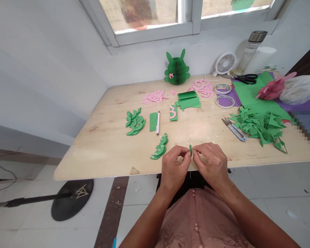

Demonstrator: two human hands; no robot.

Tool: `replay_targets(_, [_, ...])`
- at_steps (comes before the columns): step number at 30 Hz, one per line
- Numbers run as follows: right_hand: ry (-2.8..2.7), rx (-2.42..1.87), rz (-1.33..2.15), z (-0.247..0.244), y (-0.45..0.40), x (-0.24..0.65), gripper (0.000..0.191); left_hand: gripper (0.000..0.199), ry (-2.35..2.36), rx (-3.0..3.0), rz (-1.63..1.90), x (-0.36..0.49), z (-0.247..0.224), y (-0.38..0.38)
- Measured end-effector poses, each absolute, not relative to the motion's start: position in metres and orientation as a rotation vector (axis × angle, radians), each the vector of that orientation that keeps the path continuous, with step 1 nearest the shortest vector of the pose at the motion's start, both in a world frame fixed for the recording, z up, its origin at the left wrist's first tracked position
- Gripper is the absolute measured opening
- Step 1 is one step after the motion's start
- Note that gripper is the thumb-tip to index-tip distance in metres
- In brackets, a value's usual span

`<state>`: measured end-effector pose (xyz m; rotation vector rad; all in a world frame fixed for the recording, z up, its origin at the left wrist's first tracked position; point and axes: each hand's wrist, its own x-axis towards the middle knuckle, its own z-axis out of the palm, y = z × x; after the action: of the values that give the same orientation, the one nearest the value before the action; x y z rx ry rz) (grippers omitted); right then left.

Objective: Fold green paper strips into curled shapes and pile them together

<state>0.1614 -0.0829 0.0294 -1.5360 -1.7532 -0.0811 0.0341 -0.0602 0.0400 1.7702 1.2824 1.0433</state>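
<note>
Near the table's front edge, my left hand (175,168) pinches a small green paper piece (190,149) seen almost edge-on. Thumb and forefinger of my right hand (212,164) are closed at the right edge of the same piece; a small whitish bit shows by those fingertips, too tiny to name. Left of my hands lies a short row of overlapping green scalloped cutouts (160,148) with whitish strips on them. Farther back are a pile of green curved cutouts (135,122), a green paper rectangle (153,122) and a white pen (158,123).
Snips (235,130) lie right of my hands beside green paper scraps (260,125). Behind are tape rolls (224,101), pink cutouts (155,97), folded green paper (188,101), black scissors (245,79), a fan (225,63), a bottle (249,51) and a green honeycomb-paper figure (177,70).
</note>
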Motion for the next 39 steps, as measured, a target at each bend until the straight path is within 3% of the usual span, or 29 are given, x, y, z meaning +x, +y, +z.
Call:
replay_targets(5, [-1.644, -1.537, 0.032, 0.025, -0.082, 0.171, 0.011, 0.008, 1.203, 1.365, 0.988, 0.034, 0.039, -0.057])
replay_targets(14, [-1.555, -1.795, -0.237, 0.015, -0.069, 0.214, 0.015, 0.016, 1.1, 0.904, 0.937, 0.036, 0.044, -0.056])
replay_targets(21, [-1.506, -1.564, 0.396, 0.025, -0.08, 0.193, 0.017, 0.018, 1.062, 0.87, 0.912, 0.038, 0.042, -0.056])
replay_targets(27, [-1.111, -1.402, 1.014, 0.037, -0.083, 0.172, 0.023, 0.017, 1.017, 0.9, 0.861, 0.039, 0.043, -0.058])
replay_targets(39, [-1.037, -1.411, 1.034, 0.039, -0.084, 0.167, 0.03, 0.021, 0.998, 0.942, 0.813, 0.036, 0.046, -0.059])
